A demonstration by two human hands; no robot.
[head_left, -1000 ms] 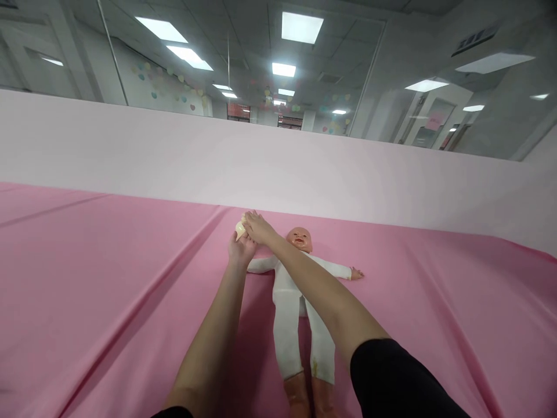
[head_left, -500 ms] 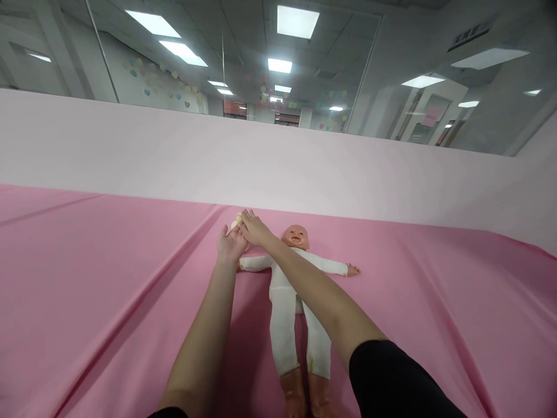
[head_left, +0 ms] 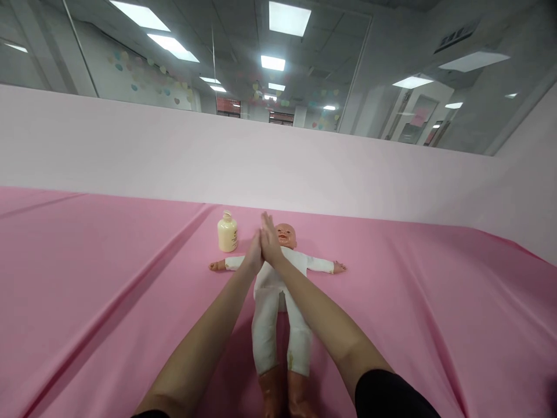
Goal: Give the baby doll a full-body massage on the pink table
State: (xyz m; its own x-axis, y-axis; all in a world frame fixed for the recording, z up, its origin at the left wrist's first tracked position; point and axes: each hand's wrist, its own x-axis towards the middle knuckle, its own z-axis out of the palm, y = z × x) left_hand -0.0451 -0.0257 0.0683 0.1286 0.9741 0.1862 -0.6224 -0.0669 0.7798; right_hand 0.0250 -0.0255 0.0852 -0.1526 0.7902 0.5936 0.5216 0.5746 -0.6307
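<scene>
My left hand [head_left: 255,254] and my right hand [head_left: 271,244] are pressed palm to palm, held above the upper body of a baby doll [head_left: 278,325]. The right hand's fingers are stretched out and point up and away. Most of the left hand's fingers are hidden behind the right, but its visible part looks flat. Neither hand shows anything held. Lying on its back, the doll wears white clothing, with its arms spread wide. A cream-coloured pump bottle [head_left: 227,234] stands upright just beyond the doll's arm on the left.
A smooth pink sheet [head_left: 108,267] with long creases covers the surface under the doll. Behind it runs a low white wall [head_left: 261,162], topped by a large glass pane [head_left: 331,69] with bright ceiling lights in it.
My hands have moved right, from in front of the bottle to over the doll's chest. Crossed palms have turned into palms pressed together. The bottle is now uncovered.
</scene>
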